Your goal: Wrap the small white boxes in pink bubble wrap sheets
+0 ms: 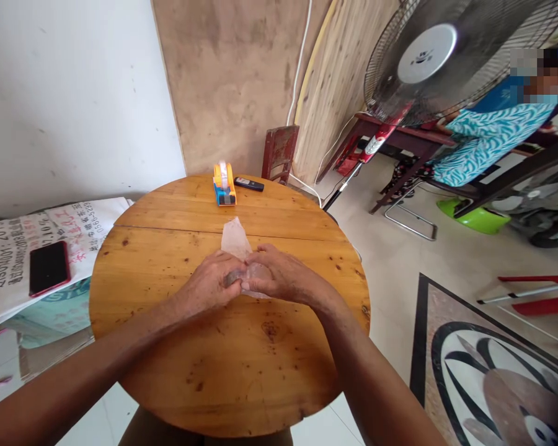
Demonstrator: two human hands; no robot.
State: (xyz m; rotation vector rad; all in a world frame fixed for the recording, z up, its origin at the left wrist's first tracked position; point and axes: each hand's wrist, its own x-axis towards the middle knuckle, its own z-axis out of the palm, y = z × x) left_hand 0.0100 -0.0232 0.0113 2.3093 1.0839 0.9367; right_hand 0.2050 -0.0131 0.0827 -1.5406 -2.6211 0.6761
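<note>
A pale, translucent wrapping sheet (235, 237), which looks like bubble wrap, lies crumpled on the round wooden table (270, 365). My left hand (214, 279) is curled over its left part, fingers closed. A small greyish object (234, 277) shows between the left thumb and fingers, too covered to name. My right hand (279, 272) bends over the sheet from the right, its thumb and fingertips pinching the wrap close to the left fingertips. The two hands nearly touch. One end of the sheet sticks out beyond them toward the far side.
An orange and blue tape dispenser (225, 186) and a black remote-like device (249, 184) are at the table's far edge. A phone (49, 267) rests on printed sacking at left. A standing fan (428, 56) and a seated person (488, 142) are at right.
</note>
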